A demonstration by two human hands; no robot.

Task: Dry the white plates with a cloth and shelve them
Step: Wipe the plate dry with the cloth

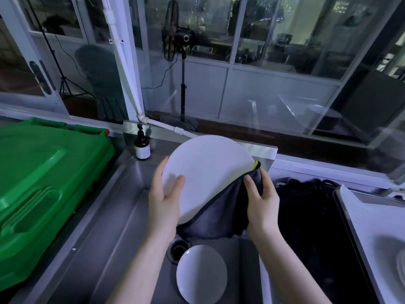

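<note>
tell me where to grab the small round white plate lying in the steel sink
Pinch the rim, probably coming from above on its right side: the small round white plate lies roughly flat, with no handle, in the steel sink, with bare floor there.

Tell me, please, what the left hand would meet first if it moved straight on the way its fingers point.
Probably the steel back ledge, just right of the brown bottle; the left hand holds the plate by its rim. Depth is unclear.
</note>
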